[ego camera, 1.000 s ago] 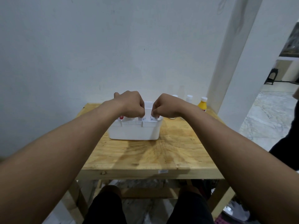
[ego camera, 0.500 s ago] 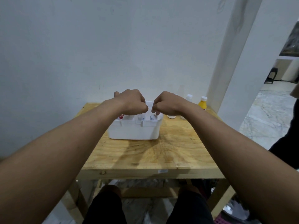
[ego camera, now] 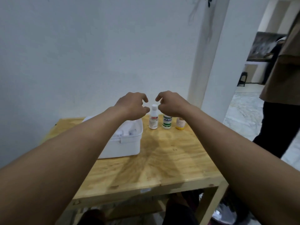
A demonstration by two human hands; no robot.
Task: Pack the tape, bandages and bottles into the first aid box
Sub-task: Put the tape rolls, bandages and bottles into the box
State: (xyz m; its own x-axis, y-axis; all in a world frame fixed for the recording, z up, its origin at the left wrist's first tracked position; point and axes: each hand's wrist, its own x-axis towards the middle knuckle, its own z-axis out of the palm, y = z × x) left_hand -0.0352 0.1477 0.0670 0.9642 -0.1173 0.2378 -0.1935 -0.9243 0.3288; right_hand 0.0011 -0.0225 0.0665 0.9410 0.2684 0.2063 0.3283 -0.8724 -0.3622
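A white first aid box [ego camera: 123, 144] stands open on the left part of the wooden table [ego camera: 170, 163], partly hidden by my left forearm; small items show inside it. Three bottles stand in a row at the back: a white one with a red label [ego camera: 153, 119], a white one with a green label [ego camera: 167, 123] and a yellow one [ego camera: 180, 123]. My left hand [ego camera: 132, 106] hovers above the box's far right corner, fingers loosely apart and empty. My right hand [ego camera: 170, 103] hovers over the green-label bottle, fingers curled apart, holding nothing. No tape or bandages are visible outside the box.
A white wall rises right behind the table, with a white pillar [ego camera: 204, 54] at the back right. Another person [ego camera: 280, 95] stands at the right beside the table's edge, on a marble floor. My knees show under the table's front edge.
Both hands have lifted off the box's rim and opened, moving up and right toward the bottles. The view has swung, so the box now sits left and the bottles show fully.
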